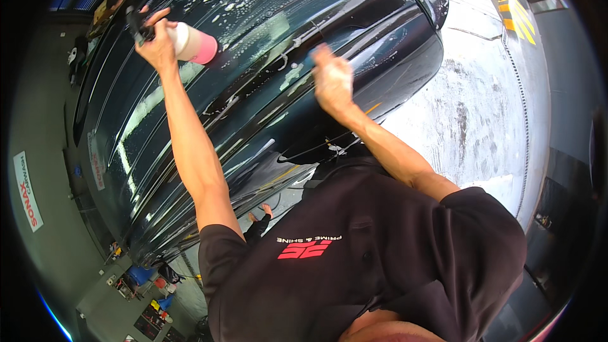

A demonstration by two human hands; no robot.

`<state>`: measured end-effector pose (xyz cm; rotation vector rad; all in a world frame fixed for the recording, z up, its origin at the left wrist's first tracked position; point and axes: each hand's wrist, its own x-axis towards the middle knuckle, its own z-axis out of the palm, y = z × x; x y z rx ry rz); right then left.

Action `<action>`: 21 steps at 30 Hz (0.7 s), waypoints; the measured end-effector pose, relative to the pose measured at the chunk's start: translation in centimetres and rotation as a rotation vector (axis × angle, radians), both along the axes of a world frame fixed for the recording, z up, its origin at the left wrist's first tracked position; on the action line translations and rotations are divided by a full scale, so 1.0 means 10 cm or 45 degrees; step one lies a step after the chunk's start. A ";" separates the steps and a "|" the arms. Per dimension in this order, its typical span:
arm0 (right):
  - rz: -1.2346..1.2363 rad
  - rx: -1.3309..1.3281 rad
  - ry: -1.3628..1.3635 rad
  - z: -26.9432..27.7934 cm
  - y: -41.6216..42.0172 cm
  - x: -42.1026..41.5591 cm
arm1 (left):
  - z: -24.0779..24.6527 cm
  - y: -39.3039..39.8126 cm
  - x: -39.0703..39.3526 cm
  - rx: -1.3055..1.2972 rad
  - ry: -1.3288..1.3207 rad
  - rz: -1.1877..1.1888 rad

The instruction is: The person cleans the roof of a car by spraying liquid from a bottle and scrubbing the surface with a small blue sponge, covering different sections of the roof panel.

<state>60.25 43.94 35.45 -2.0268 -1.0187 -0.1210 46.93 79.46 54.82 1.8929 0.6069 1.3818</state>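
Observation:
My left hand (160, 47) is wrapped around a spray bottle with a black trigger head. The spray bottle (195, 43) is tilted on its side above the car, its base to the right, with pink liquid in it. My right hand (334, 80) is blurred, with curled fingers close to the car's side edge. A small blue object (311, 54) shows at its fingertips, too smeared to identify. Beneath both hands lies the glossy dark bodywork of a car (256, 71), wet with droplets and whitish suds.
Pale, stained floor (460, 114) lies right of the car, crossed by a drain grate (520, 95). A yellow-and-white striped block (517, 19) stands beyond it. Bare feet (266, 210) show below the car's side. At lower left are a blue container (141, 275) and several supplies.

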 end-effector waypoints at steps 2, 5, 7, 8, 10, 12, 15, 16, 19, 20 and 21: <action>0.137 -0.021 -0.379 0.10 -0.04 -0.02 | 0.20 -0.26 -0.05 0.018 -0.049 0.057; -0.085 -0.328 -0.019 0.30 -0.09 0.66 | 0.77 -0.63 -0.62 0.050 -0.077 0.110; -0.247 -0.191 -0.236 0.20 -0.08 0.66 | 1.04 -0.97 -0.87 0.088 0.008 0.052; -0.224 -0.397 -0.129 0.26 -0.01 0.38 | 1.12 -1.19 -0.94 0.065 0.067 0.083; 0.157 -0.176 -0.243 0.09 0.04 -0.32 | 1.20 -1.52 -1.04 0.101 0.239 0.039; 0.239 -0.056 -0.098 0.11 0.05 -0.33 | 1.09 -1.94 -1.19 -0.069 0.286 0.059; -0.302 -0.077 -0.276 0.14 -0.07 0.61 | 0.70 -2.29 -1.47 -0.553 0.398 -0.181; -0.291 0.000 -0.181 0.03 -0.02 0.84 | 0.58 -2.42 -1.46 -0.634 0.465 -0.165; 0.031 -0.201 -0.124 0.12 0.16 0.06 | 0.11 -2.79 -1.41 -0.916 0.592 -0.086; 0.203 -0.033 -0.007 0.11 0.15 -0.25 | -0.07 -2.82 -1.43 -1.085 0.793 -0.061; 0.181 -0.095 -0.068 0.16 0.17 -0.27 | -0.32 -2.87 -1.47 -0.937 0.842 -0.022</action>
